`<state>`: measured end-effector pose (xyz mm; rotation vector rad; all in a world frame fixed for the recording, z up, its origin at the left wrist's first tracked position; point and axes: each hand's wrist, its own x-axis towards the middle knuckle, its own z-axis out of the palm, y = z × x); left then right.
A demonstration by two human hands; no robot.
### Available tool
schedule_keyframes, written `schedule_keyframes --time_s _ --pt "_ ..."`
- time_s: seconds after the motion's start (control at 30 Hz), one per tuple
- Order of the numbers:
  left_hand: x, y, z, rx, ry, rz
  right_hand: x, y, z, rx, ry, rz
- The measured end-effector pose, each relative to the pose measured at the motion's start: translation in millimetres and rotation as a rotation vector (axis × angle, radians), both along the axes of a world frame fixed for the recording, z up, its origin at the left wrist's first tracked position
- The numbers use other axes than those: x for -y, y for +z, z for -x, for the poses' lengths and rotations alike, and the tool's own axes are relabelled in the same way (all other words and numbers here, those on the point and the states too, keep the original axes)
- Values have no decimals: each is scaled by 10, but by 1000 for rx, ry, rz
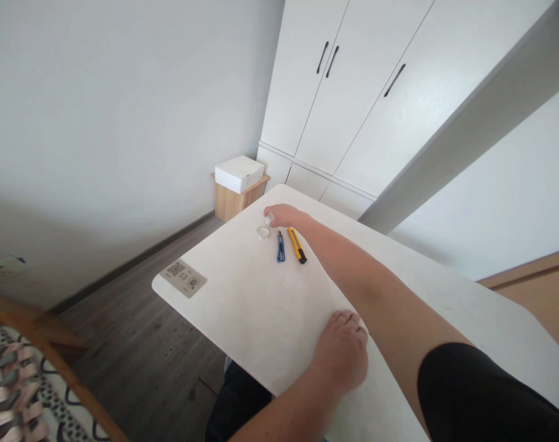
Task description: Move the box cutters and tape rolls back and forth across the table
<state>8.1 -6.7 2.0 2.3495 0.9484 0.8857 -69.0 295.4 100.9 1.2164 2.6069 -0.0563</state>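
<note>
My right hand (286, 216) reaches to the far part of the white table (242, 294). Its thumb and fingers close around a small clear roll of tape (270, 218). Just below that, a second clear ring (263, 232), which looks like another tape roll, lies flat on the tabletop. A blue utility knife (280, 247) and a yellow utility knife (297, 245) lie side by side near my right wrist. My left hand (341, 350) rests on the table close to me, fingers curled together, with no object visible in it; its palm side is hidden.
A printed label (183, 278) is stuck at the table's left corner. Beyond the table, a white box (239, 173) sits on a wooden cabinet (231, 202). White wardrobe doors (353, 92) stand behind. A patterned cloth (12, 380) shows at the lower left.
</note>
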Motion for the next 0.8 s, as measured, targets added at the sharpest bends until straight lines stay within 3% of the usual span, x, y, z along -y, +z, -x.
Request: schedule_keyframes --time_s 0.17,0.33,0.8 --pt "9 32 19 -34 31 -2 271 125 116 -22 88 44" --pt "9 -35 -22 -35 48 -53 486 95 193 30 109 35" --pt "-1 -113 -56 -24 70 -80 457 15 226 34 101 72"
